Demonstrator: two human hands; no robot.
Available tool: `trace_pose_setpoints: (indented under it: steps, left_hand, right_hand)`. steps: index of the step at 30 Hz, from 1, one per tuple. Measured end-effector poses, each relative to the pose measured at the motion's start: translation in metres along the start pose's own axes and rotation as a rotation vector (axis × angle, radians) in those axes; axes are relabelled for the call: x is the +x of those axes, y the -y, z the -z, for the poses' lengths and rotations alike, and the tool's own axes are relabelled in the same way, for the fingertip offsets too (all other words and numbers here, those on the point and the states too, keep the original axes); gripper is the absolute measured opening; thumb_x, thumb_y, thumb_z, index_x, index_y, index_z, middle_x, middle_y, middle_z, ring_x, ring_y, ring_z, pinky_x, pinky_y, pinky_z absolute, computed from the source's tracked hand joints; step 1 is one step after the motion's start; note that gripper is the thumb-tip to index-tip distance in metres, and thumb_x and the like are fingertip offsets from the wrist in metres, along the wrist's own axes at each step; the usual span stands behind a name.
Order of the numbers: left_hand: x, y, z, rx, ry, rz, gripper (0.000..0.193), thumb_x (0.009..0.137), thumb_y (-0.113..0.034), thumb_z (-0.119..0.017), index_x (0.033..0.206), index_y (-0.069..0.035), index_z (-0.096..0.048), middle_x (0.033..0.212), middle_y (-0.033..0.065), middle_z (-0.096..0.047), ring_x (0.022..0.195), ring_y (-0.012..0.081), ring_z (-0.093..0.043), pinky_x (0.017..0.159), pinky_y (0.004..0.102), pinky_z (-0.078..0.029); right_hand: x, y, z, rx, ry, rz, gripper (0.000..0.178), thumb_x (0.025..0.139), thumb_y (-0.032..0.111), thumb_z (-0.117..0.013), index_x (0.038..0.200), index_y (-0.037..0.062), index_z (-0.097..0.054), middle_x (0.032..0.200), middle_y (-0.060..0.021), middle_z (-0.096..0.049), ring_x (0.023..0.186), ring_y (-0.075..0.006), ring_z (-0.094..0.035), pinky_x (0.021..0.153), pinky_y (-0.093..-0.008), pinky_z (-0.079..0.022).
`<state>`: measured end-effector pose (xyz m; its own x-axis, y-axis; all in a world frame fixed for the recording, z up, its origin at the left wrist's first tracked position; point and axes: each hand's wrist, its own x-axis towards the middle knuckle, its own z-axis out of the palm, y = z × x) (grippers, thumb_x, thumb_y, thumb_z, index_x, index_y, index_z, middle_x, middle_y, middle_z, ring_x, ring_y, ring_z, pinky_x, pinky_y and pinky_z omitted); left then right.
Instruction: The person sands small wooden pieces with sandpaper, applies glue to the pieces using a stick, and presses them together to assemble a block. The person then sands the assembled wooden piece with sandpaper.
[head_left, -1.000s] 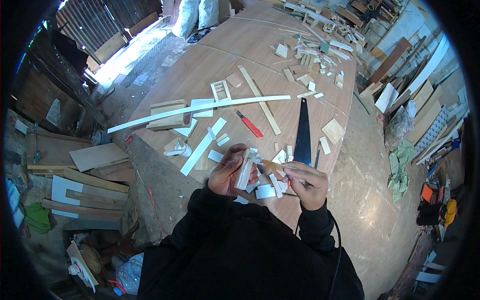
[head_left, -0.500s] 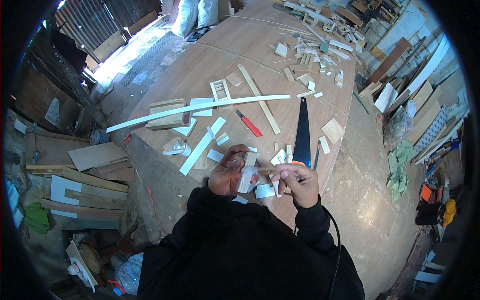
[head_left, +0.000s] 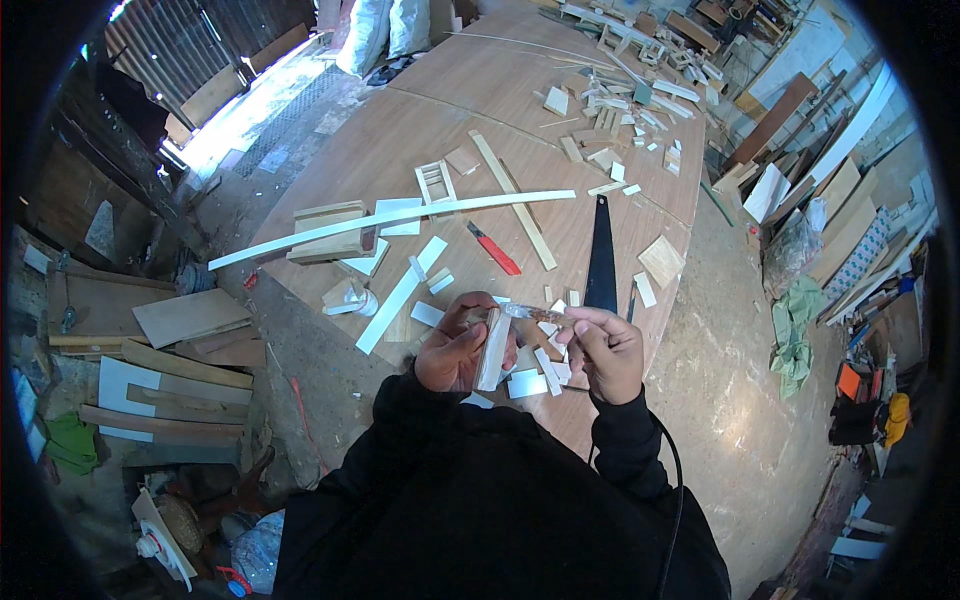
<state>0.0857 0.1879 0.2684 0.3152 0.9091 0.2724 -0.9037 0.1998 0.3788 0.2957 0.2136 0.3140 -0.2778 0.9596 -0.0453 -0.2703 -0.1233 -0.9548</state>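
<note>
Two hands (head_left: 530, 350) by table edge (head_left: 640, 345)

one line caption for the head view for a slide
Left hand holds a pale wood strip upright while the right hand touches its top, above a scrap-strewn wooden table.

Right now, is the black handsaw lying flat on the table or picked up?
Lying flat. The black handsaw rests on the wooden table, ahead of the right hand, which does not touch it. The left hand grips a pale wood strip.
</note>
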Motion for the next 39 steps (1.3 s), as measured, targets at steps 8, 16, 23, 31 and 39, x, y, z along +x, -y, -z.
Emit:
trace_pose_setpoints:
  steps: [8, 16, 23, 31, 39]
  left_hand:
    - [-0.005, -0.001, 0.006, 0.118, -0.146, 0.0, 0.035, 0.095, -0.015, -0.048, 0.127, -0.007, -0.038, 0.094, 0.0188, -0.056, 0.085, 0.0287, -0.06, 0.069, 0.037, -0.048]
    - [0.001, -0.002, 0.007, 0.063, 0.006, 0.023, 0.034, 0.096, -0.016, -0.046, 0.128, -0.008, -0.038, 0.093, 0.0181, -0.056, 0.085, 0.0272, -0.059, 0.072, 0.0372, -0.048]
    - [-0.001, -0.006, 0.004, 0.175, -0.119, 0.066, 0.033, 0.096, -0.017, -0.046, 0.128, -0.009, -0.039, 0.092, 0.0182, -0.055, 0.081, 0.0247, -0.055, 0.076, 0.0395, -0.045]
    - [0.0, 0.0, 0.006, -0.01, -0.024, 0.038, 0.032, 0.096, -0.016, -0.047, 0.127, -0.01, -0.041, 0.091, 0.0161, -0.053, 0.082, 0.0237, -0.054, 0.076, 0.0409, -0.045]
    - [-0.002, 0.0, 0.004, -0.031, -0.129, -0.016, 0.033, 0.095, -0.016, -0.049, 0.126, -0.009, -0.04, 0.094, 0.016, -0.052, 0.083, 0.0243, -0.053, 0.075, 0.0424, -0.047]
  right_hand:
    - [-0.005, 0.003, 0.007, -0.096, 0.232, -0.138, 0.021, 0.091, 0.007, -0.056, 0.107, -0.0055, -0.062, 0.08, -0.0126, -0.068, 0.05, -0.0086, -0.053, 0.049, -0.0191, -0.043]
    - [0.005, -0.007, 0.006, 0.029, -0.005, -0.017, 0.021, 0.092, 0.006, -0.054, 0.108, -0.0058, -0.061, 0.081, -0.014, -0.067, 0.052, -0.0085, -0.054, 0.05, -0.0197, -0.043]
    - [0.0, -0.01, 0.007, -0.061, 0.229, -0.088, 0.021, 0.091, 0.004, -0.053, 0.109, -0.0057, -0.061, 0.081, -0.0124, -0.067, 0.052, -0.0077, -0.053, 0.05, -0.0194, -0.043]
    - [0.0, -0.015, 0.011, 0.107, 0.022, 0.044, 0.021, 0.091, 0.004, -0.052, 0.108, -0.0059, -0.061, 0.081, -0.014, -0.067, 0.051, -0.0082, -0.054, 0.05, -0.0192, -0.044]
    - [-0.013, -0.006, 0.001, -0.086, 0.346, -0.004, 0.016, 0.089, 0.003, -0.056, 0.101, -0.0059, -0.063, 0.077, -0.0157, -0.067, 0.052, -0.0102, -0.057, 0.048, -0.022, -0.045]
